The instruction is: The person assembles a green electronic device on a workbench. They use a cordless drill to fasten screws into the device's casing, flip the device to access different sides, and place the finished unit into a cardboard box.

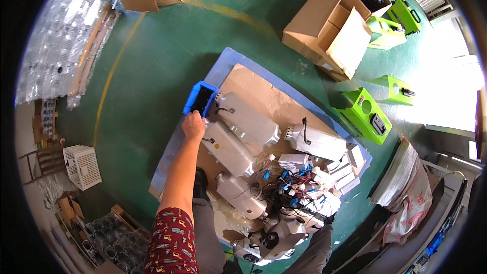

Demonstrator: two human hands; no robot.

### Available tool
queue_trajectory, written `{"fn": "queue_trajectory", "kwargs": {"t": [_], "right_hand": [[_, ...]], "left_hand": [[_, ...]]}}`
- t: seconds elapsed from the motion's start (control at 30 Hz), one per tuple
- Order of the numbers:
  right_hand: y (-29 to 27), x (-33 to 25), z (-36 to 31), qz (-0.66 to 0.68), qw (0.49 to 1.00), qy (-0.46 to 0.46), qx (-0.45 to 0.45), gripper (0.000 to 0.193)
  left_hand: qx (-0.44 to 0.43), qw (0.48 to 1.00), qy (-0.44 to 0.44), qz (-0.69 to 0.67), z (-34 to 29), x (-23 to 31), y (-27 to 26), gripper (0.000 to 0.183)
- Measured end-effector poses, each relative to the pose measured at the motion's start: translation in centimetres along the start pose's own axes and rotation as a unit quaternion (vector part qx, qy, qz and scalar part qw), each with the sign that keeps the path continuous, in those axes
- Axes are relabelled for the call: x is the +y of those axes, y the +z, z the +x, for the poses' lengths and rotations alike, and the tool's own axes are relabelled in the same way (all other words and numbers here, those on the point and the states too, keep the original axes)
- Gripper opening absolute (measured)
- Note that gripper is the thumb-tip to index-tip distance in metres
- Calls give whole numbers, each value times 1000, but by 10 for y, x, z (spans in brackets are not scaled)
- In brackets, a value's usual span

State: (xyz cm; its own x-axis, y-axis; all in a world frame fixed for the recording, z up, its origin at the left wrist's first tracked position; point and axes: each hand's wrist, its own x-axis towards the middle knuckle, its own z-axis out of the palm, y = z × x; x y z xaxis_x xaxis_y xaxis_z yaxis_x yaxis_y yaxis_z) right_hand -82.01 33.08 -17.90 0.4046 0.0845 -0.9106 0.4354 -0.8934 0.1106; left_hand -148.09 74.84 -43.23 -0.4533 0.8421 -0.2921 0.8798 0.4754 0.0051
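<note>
My left hand (193, 126) reaches forward from a red patterned sleeve, its fingers closed at the near rim of a small blue plastic bin (190, 102). Small dark pieces lie inside the bin, too small to name. Just right of the hand are silver-grey metal heater-like units (249, 117) with short black cables, lying on a cardboard sheet (248, 77). Another such unit (318, 143) lies farther right. A tangle of wiring harnesses (294, 185) with blue and white connectors covers the units near my legs. My right hand is not in view.
Opened cardboard boxes (309, 33) stand at the far right, near bright green metal housings (366, 116). Plastic-wrapped stacks (56, 45) line the far left, with a white basket (82, 167) nearer. A blue mat (228, 61) lies under the cardboard.
</note>
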Motion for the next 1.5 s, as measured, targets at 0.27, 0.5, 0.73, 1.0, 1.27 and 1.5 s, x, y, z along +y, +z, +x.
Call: {"fn": "queue_trajectory", "kwargs": {"t": [0.27,0.5,0.73,1.0,1.27,1.5], "right_hand": [[18,2,-1,-21,998,61,-7,24],[21,36,-36,-10,996,90,-19,27],[36,179,-104,-24,989,131,-60,31],[-39,230,29,-54,996,-64,33,33],[-330,218,133,257,914,-187,252,28],[-334,350,97,302,927,-6,222,28]], "left_hand": [[-29,999,11,40,62,5,66,12],[1,996,17,89,75,-19,50,18],[118,975,152,106,27,-54,-53,25],[78,964,185,174,-196,53,-262,23],[10,937,287,200,-503,240,-432,40],[-59,826,539,152,-542,434,-429,10]]}}
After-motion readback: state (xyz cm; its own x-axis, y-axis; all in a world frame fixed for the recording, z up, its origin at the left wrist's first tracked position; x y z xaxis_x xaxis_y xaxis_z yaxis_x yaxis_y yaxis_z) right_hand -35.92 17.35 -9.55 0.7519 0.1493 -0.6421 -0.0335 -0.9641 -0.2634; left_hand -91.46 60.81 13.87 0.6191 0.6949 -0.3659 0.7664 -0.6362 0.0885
